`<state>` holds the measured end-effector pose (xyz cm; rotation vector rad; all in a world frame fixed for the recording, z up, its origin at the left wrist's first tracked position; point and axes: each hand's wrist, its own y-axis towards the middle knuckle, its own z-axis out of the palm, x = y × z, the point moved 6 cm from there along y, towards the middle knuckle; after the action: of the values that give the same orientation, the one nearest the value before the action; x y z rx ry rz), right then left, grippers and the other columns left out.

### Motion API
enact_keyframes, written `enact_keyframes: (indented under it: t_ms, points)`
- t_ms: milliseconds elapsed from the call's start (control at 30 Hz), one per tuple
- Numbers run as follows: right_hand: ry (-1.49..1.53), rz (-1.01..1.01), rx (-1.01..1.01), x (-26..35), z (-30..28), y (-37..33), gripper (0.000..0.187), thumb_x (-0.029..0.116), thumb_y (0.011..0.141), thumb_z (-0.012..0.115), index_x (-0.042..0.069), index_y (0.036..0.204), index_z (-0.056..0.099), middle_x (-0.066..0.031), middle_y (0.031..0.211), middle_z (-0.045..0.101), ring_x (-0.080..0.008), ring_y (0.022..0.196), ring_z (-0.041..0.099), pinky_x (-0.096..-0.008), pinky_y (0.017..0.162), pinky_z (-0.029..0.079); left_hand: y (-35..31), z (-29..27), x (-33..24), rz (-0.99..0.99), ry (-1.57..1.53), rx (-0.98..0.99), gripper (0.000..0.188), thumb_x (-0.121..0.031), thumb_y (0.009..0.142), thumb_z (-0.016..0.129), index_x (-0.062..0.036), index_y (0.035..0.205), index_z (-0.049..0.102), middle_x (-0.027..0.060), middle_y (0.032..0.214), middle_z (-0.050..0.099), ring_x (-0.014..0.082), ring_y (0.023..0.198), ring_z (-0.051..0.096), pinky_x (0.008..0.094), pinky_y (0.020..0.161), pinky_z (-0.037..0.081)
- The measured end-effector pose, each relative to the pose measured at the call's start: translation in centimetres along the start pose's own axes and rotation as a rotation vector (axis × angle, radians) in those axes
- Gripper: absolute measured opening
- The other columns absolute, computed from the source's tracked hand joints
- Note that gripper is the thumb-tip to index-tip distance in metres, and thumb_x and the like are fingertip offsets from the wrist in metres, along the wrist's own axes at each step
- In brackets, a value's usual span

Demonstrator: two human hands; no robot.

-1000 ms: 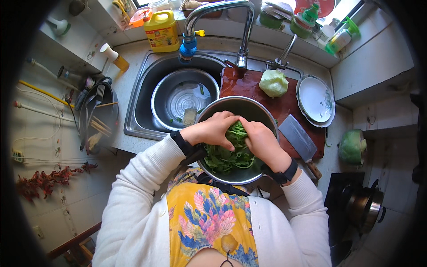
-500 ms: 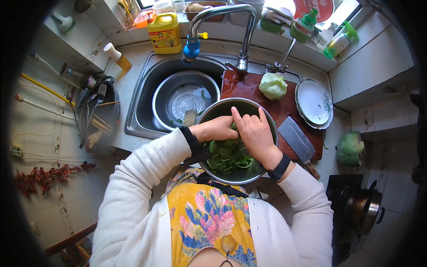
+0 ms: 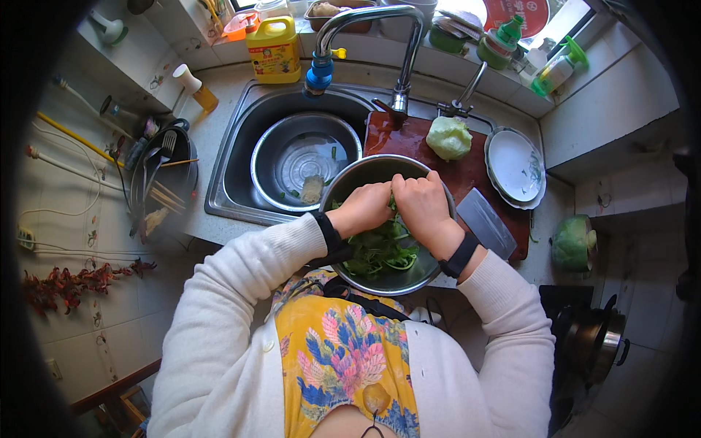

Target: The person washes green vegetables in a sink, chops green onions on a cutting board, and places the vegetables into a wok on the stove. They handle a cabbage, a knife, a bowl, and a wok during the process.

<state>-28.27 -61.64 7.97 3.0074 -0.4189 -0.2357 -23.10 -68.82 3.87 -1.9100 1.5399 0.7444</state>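
Note:
A deep metal bowl of leafy greens sits in front of me, at the counter's front edge. Over it my left hand is closed in a pinch, pressed up beside my right hand, whose fingers are curled in as well. A bit of green shows between the two fists, so both appear to grip the same greens; the fingertips are hidden. Loose leaves and stems lie below them in the bowl. Right of the bowl a cleaver lies on a reddish cutting board, its handle hidden by my right arm.
In the sink stands a metal basin with water and green scraps. The faucet arches above. A pale green cabbage and stacked plates sit at the right, with another cabbage and a pot beyond.
My right hand's outstretched fingers have curled in, and both hands are now drawn together as fists over the greens. The bowl has shifted slightly away from me.

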Motion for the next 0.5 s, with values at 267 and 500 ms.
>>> enact_keyframes:
  t_ms: [267,500]
  points:
    - [0.948,-0.095,0.223,-1.2,-1.1,0.0,0.051,0.0,0.071,0.063,0.009,0.121,0.06,-0.0158,0.105,0.068,-0.0348,0.097,0.064,-0.0396,0.086,0.05,-2.3,-0.8,-2.3,0.299,-0.051,-0.067,0.013,-0.011,0.073,0.067,-0.0057,0.084,0.061,0.0155,0.084,0.064,0.0368,0.084,0.061,0.0422,0.071,0.049]
    - [1.415,-0.167,0.38,-0.6,-2.2,0.2,0.065,-0.002,0.072,0.068,0.008,0.134,0.051,-0.0102,0.125,0.06,-0.0181,0.114,0.056,-0.0316,0.101,0.04,-3.5,-2.6,-3.5,0.519,0.086,-0.164,0.028,-0.008,0.067,0.072,-0.0061,0.09,0.056,0.0141,0.085,0.062,0.0358,0.083,0.062,0.0414,0.073,0.05]
